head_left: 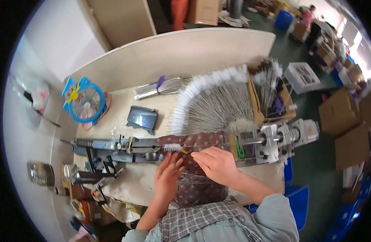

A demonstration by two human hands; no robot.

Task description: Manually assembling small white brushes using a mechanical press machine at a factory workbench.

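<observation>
A small brush (pixel 172 147) with white bristles lies level at the right end of the machine's left part, with a yellowish tip at its right end. My left hand (pixel 168 173) is just below it, fingers stretched out and slightly apart; whether they touch the brush I cannot tell. To the right, my right hand (pixel 218 164) is closed, thumb and fingers pressed together near the yellowish tip. What it pinches, if anything, is too small to make out. Under both hands spreads a brown dotted cloth (pixel 199 189). Behind them, many wire-stemmed brushes (pixel 217 97) lie fanned out, white bristles outward.
The long bench machine has a dark left part (pixel 104 145) and a metal spindle unit (pixel 274 139) at right. A blue fan (pixel 86 103), a dark shiny packet (pixel 142 119), a tied wire bundle (pixel 159 88) and a cardboard box (pixel 256 103) of wires stand behind. Blue bins (pixel 297 205) are lower right.
</observation>
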